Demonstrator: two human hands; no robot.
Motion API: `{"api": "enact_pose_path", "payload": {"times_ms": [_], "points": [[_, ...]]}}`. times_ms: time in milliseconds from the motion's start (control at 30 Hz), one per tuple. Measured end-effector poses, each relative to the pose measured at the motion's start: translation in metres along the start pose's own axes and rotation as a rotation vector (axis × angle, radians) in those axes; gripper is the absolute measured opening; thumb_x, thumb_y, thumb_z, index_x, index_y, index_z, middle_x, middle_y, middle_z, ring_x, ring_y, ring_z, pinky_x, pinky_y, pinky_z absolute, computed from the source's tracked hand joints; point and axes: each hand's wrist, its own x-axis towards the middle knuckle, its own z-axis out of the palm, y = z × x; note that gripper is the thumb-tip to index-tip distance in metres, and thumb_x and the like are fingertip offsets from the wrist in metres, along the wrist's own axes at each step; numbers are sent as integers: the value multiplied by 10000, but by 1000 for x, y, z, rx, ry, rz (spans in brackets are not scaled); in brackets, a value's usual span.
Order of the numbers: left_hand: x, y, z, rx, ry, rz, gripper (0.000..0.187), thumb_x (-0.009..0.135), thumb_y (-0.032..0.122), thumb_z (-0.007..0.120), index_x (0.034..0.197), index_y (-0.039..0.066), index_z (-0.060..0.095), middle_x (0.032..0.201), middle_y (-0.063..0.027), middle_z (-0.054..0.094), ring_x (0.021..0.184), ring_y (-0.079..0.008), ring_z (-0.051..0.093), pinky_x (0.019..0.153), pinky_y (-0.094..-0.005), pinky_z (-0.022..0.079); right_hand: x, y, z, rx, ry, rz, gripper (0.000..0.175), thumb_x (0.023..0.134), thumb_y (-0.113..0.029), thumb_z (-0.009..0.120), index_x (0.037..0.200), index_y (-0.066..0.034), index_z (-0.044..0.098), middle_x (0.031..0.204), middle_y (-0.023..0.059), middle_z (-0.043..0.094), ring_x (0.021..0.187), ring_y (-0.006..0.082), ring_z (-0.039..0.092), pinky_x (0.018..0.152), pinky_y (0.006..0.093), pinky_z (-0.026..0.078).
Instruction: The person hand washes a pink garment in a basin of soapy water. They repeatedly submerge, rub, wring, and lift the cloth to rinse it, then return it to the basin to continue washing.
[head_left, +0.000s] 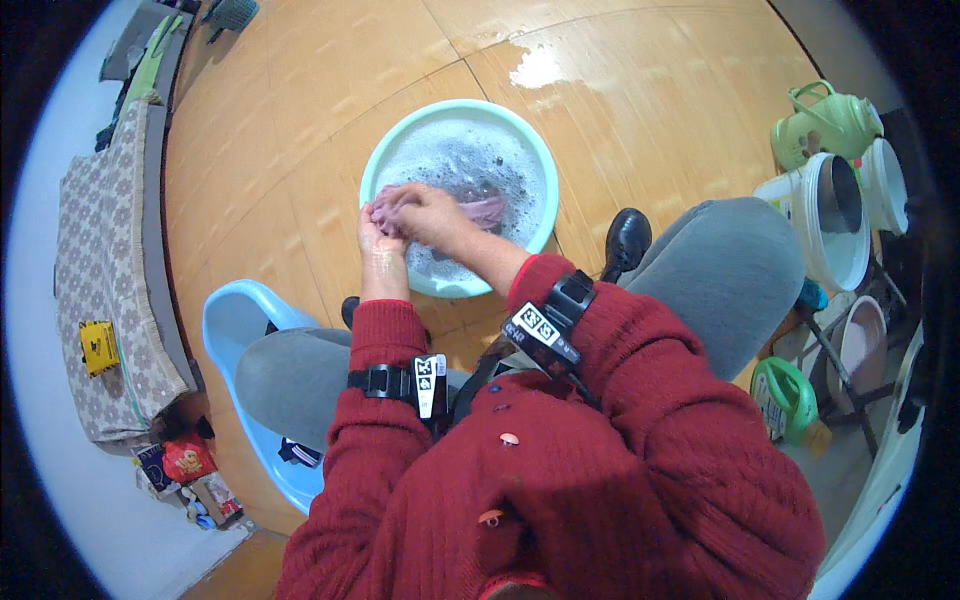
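A wet mauve cloth (480, 212) lies partly in the soapy water of a pale green basin (550, 187) on the floor before me. Its bunched end is gripped between both hands above the basin's left side. My left hand (379, 231) is under the bunch, palm turned up at the rim. Over it, my right hand (431, 216) presses down with bent fingers, its forearm crossing the basin. White suds (465, 142) cover most of the water and hide the cloth's lower part.
A light blue plastic tub (251, 307) stands beside my left knee. On the right are a green thermos jug (825, 127), white buckets (814, 217) and a green detergent bottle (784, 397). A cloth-covered furniture piece (112, 247) lines the left wall. A wet patch (536, 66) shines beyond the basin.
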Motion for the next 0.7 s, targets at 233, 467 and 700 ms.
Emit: {"api": "enact_pose_path", "payload": {"times_ms": [233,467,700], "points": [[-14,-50,20,192,-264,22,138,852,170,458,935,92,534,878,-83,584,898,-258,578,775,-428,500,6,-1,-24,-1334,191,-400,179,820,-196,519,828,-40,607,861,172,584,750,326,632,649,423,516],[-24,-49,31,215,-243,-94,247,914,265,456,1037,67,538,1031,-128,600,902,-259,602,757,-428,526,37,2,-78,-426,409,117,336,846,-302,495,941,12,568,861,190,614,679,298,623,586,389,499],[-19,-58,2,-27,-376,-398,372,878,185,493,1191,-11,454,1087,-259,545,857,-296,600,756,-391,539,32,-43,-72,214,184,92,156,886,-155,507,910,-4,540,787,60,598,607,123,580,524,248,509]]}}
